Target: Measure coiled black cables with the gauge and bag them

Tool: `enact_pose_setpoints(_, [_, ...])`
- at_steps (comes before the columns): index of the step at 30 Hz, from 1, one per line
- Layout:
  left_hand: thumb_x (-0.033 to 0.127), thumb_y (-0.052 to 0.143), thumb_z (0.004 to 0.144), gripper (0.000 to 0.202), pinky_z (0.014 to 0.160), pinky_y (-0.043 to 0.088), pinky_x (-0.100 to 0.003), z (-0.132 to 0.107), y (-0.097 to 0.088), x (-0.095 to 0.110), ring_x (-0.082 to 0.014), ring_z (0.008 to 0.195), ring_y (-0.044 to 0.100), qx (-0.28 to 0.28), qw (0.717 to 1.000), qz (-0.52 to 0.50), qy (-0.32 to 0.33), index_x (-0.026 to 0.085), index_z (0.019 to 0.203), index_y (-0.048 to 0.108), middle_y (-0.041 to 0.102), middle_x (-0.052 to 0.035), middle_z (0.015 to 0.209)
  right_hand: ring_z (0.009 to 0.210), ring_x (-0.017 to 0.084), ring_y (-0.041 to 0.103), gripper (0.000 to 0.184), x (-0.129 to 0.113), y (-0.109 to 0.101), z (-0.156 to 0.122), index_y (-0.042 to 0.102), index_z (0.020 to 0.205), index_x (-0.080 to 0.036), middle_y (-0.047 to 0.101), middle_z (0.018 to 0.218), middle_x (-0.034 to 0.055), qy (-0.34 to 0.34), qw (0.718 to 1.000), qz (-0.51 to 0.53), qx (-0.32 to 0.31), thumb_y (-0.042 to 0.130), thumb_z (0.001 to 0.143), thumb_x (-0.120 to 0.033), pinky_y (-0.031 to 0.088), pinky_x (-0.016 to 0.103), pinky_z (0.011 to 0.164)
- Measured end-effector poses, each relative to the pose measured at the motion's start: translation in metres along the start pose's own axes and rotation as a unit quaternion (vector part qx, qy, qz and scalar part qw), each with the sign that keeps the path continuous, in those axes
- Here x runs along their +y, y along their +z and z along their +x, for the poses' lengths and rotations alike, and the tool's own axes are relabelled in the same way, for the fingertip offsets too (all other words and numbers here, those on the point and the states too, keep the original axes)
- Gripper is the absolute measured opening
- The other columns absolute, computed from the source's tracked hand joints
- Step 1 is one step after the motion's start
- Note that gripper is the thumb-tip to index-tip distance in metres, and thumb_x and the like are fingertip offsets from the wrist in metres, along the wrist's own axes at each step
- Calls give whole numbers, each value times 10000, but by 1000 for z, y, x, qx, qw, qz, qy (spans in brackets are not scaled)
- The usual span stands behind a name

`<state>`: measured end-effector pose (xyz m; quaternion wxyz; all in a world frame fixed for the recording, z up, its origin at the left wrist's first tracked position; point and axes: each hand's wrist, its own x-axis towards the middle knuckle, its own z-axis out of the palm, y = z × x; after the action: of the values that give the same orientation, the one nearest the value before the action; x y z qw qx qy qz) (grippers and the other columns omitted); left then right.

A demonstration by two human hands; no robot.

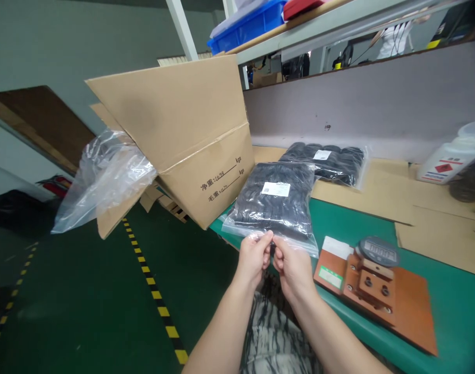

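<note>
A clear zip bag (276,208) packed with black ring-shaped parts lies at the near edge of the green bench, a white label on its top. My left hand (255,255) pinches the bag's near edge, around the middle of the zip strip. Close beside it, my right hand (289,259) pinches the same edge, thumbs almost touching. Just behind lies a second zip bag (326,162) of black rings, also labelled. To the left of the bags stands an open cardboard box (209,176) with handwritten weights, a clear plastic liner (108,171) hanging out over its flap.
On the bench (334,208) at right sits an orange-brown gauge fixture (373,296) with a digital dial. Flat cardboard sheets (362,192) and a white bottle (447,158) are farther back. A shelf with a blue bin (248,23) overhangs. Yellow-black tape (155,295) marks the floor.
</note>
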<state>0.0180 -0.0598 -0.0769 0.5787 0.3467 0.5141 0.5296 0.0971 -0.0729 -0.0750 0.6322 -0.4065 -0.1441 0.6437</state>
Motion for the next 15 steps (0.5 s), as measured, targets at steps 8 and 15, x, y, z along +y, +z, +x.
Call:
enact_pose_setpoints(8, [524, 752, 699, 477, 309, 205, -166, 0, 1, 0, -31, 268, 298, -3, 1000, 3, 4, 173, 527, 479, 382, 82, 332, 342, 44, 332, 420, -2, -5, -1, 471, 431, -171, 418, 392, -69, 16, 1000, 21, -5, 815, 603, -343, 251, 182, 341])
enact_pose_setpoints(15, [489, 745, 730, 448, 313, 234, -165, 3, -1, -2, -32, 287, 305, -6, 1000, 1, 10, 166, 546, 496, 389, 84, 355, 352, 40, 343, 426, -2, -7, -1, 498, 475, -157, 433, 419, -70, 22, 999, 45, -8, 825, 606, -396, 274, 180, 356])
